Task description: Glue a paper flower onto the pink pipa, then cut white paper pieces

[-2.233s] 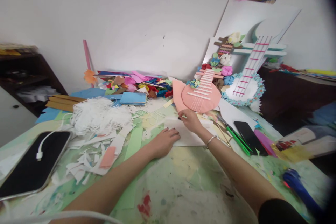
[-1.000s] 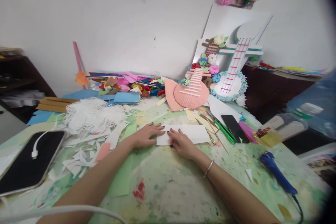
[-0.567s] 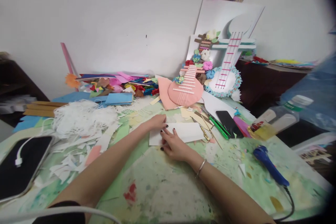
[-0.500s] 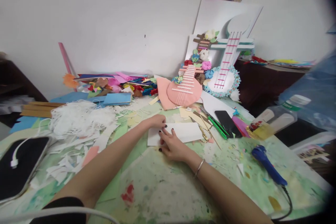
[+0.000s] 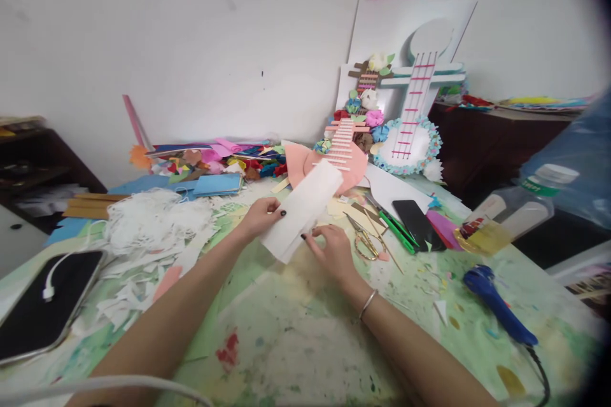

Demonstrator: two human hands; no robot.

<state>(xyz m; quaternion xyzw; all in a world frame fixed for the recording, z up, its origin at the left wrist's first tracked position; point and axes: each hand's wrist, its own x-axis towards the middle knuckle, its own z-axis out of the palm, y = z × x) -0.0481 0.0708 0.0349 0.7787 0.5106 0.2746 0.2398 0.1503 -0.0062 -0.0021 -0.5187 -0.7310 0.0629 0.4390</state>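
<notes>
White paper strip (image 5: 305, 203), one: lifted off the table (image 5: 296, 324), now tilted, near side of pink paper lute (image 5: 356, 168); apparently free to turn. My left hand (image 5: 260, 216) pinches its left edge; my right hand (image 5: 334, 251), at its right edge, grip unclear.

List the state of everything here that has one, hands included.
White paper: raised at a slant
Left hand: grip closed on the white paper
Right hand: at the paper's edge, pinch unclear
Scissors: lying down, blade opening unclear
Bottle: capped
Phone: flat, screen dark
Tablet: flat, screen dark
Cable plug: loose, lying over the tablet
String: tangled heap
Blue tool: lying down, cord attached
</notes>
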